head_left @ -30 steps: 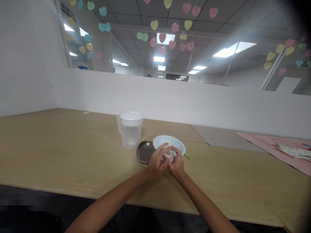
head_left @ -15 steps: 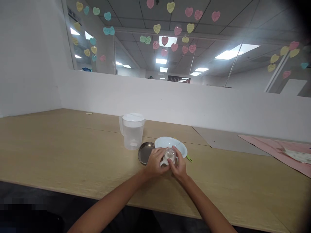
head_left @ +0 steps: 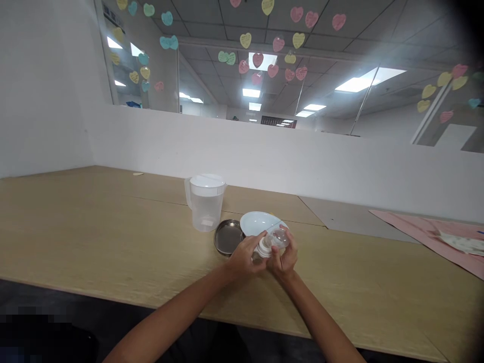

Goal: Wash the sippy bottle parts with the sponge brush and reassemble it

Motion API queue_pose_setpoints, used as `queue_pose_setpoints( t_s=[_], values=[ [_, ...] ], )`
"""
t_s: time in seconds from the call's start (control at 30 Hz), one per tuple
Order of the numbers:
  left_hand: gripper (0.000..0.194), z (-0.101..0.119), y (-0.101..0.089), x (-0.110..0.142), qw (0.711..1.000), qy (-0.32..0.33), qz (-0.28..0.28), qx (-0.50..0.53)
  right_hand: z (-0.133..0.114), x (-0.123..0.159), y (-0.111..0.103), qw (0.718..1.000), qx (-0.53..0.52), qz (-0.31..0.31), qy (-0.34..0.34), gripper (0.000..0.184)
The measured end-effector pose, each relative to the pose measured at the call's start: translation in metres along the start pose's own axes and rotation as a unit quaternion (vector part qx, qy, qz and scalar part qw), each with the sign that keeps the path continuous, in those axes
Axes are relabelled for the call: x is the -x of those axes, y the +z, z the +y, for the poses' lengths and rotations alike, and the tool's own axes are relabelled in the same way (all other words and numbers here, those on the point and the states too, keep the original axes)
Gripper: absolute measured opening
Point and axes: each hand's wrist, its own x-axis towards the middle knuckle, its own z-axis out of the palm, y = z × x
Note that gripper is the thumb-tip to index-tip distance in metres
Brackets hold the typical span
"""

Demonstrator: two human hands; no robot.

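Observation:
My left hand point(head_left: 245, 256) is closed around a small baby bottle with a white collar point(head_left: 263, 248); the fingers hide most of its body. A clear domed cap point(head_left: 279, 238) sits at the bottle's upper right, with my right hand point(head_left: 286, 257) closed on it. A pale teat seems to show between collar and cap; whether the two still touch I cannot tell. Just behind the hands is a white oval bowl point(head_left: 257, 221). To the left of them lies a round, dark metal dish point(head_left: 228, 237).
A translucent lidded pitcher point(head_left: 206, 206) with a handle stands behind the metal dish. On the right lie a grey mat point(head_left: 348, 219) and a pink cloth point(head_left: 412, 227) with a pale patterned cloth point(head_left: 461, 243) on it. A white wall runs along the wooden table's point(head_left: 113, 232) back.
The clear cap, upright over the bottle half a second ago, is now tilted to the right. My right hand has shifted right with it, and more of the white collar shows.

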Motion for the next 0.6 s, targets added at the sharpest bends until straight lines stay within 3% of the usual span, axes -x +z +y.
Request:
queue_pose_setpoints(
  t_s=[0.17, 0.37, 0.43, 0.5, 0.6],
  values=[
    [0.06, 0.002, 0.001, 0.0, 1.0, -0.021, 0.002, 0.02, -0.002, -0.005, 0.008, 0.991, -0.057, 0.066, 0.098, 0.045],
    [0.056, 0.005, -0.002, -0.001, 0.999, -0.023, 0.0, 0.034, -0.013, -0.026, 0.005, 0.939, -0.115, 0.209, 0.246, 0.039],
    [0.056, 0.005, -0.003, -0.001, 0.999, -0.034, -0.001, 0.036, -0.008, -0.03, 0.001, 0.933, -0.1, 0.222, 0.266, 0.041],
    [0.056, 0.003, -0.004, 0.0, 0.998, -0.044, -0.008, 0.036, 0.003, -0.03, -0.002, 0.942, -0.085, 0.161, 0.283, 0.04],
    [0.054, 0.001, -0.004, 0.001, 0.998, -0.052, -0.009, 0.025, 0.021, -0.025, -0.003, 0.951, -0.063, -0.027, 0.302, 0.028]
  ],
)
